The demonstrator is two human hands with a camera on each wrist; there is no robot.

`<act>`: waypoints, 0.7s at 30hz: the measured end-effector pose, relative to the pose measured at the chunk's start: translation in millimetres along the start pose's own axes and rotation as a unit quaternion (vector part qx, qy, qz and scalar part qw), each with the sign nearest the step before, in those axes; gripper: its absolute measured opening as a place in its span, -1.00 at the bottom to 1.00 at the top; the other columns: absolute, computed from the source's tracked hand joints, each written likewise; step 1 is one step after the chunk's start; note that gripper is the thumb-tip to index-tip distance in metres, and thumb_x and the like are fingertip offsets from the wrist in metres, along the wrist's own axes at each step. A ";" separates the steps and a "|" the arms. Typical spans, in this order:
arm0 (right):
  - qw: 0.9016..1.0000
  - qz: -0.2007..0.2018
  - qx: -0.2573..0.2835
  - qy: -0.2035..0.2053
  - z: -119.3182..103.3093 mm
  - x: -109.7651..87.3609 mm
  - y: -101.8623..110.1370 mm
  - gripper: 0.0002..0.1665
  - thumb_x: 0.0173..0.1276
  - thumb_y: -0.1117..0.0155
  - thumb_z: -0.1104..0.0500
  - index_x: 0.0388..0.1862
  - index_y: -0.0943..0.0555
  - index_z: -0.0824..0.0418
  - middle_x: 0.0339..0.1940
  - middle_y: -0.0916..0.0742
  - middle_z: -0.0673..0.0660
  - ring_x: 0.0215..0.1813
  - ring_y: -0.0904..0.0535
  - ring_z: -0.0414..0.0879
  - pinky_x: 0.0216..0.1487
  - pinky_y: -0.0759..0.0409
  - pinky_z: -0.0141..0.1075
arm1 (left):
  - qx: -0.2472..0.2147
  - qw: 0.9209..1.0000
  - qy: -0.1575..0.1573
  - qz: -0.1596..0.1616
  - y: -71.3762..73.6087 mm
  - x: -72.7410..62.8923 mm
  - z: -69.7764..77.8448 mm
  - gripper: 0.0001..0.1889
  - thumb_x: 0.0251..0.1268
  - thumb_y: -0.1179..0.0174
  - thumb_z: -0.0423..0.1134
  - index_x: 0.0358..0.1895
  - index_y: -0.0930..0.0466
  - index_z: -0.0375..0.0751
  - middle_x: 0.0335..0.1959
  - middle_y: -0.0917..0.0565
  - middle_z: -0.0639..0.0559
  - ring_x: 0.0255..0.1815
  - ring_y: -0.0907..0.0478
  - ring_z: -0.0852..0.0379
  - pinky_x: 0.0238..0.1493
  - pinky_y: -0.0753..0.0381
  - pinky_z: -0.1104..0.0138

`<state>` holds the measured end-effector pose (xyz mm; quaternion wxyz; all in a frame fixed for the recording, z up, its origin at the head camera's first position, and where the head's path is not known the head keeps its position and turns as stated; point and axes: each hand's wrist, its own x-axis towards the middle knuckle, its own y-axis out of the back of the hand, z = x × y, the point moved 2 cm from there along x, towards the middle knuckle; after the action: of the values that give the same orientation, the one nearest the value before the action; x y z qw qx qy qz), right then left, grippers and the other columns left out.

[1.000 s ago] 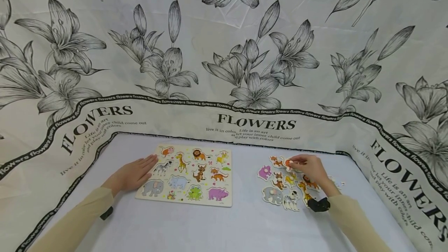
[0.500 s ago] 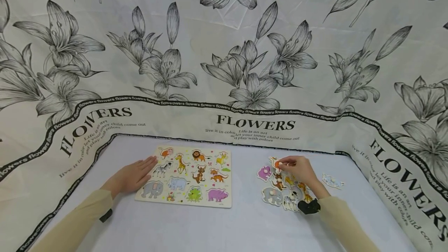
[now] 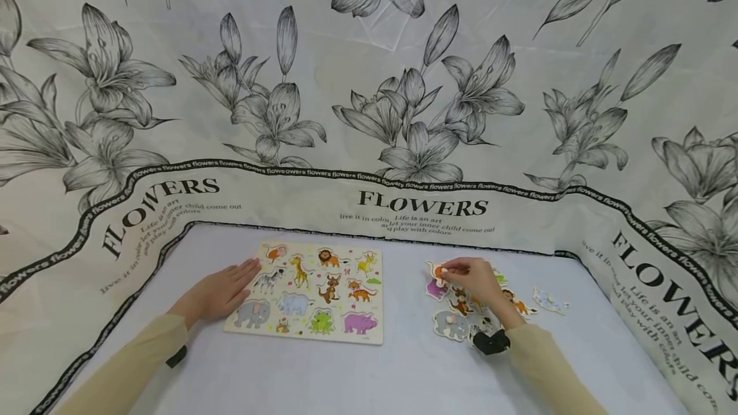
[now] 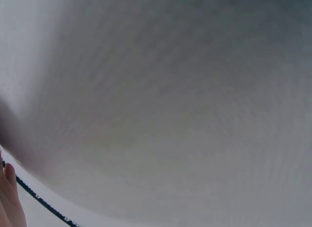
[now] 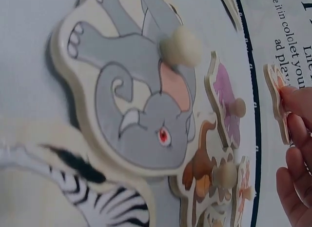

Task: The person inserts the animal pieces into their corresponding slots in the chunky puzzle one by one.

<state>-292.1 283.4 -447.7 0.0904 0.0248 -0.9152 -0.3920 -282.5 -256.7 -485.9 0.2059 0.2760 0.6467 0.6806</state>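
My left hand [image 3: 216, 290] lies with straight fingers on the left edge of the animal puzzle board [image 3: 334, 264], a pale panel printed with colourful animals. Above the loose pieces at right, my right hand [image 3: 475, 279] pinches an orange monkey puzzle piece [image 3: 439, 271]; it overlaps the purple hippo piece [image 3: 435, 290] in the head view. In the right wrist view the monkey piece is seen edge-on between thumb and fingers. Below the hand lie a kangaroo piece [image 3: 460, 303], a grey elephant piece [image 3: 450, 325] and a zebra piece [image 5: 112, 202], partly covered by the wrist.
Further right lie a lion piece [image 3: 519, 301] and a pale blue animal piece [image 3: 549, 300]. Behind the right hand shows a bit of a green piece [image 3: 499, 276]. Round knobs stand up from the pieces. A flower-printed cloth [image 3: 426, 229] rises behind the white table [image 3: 323, 376].
The right hand has moved left with the monkey piece, from the far side of the pile to over the hippo piece, uncovering the lion and pale blue pieces. The left hand has stayed put.
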 end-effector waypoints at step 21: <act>1.000 -0.004 -0.003 0.002 -43.0 20.3 -53.3 -0.79 0.13 -0.48 0.07 -0.25 -0.77 0.08 -0.39 -0.78 -0.01 -0.49 -0.50 -0.23 -0.58 -0.41 -0.45 | 0.009 1.000 -0.006 0.009 4.7 0.1 3.6 -0.44 0.45 0.07 -0.16 0.39 -0.23 -0.44 0.44 -0.28 -0.29 0.44 -0.25 -0.23 0.39 -0.36 0.01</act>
<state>-305.4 213.6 -454.1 0.0910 0.0296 -0.9136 -0.3953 -279.9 -254.3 -481.1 0.2014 0.2878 0.6488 0.6751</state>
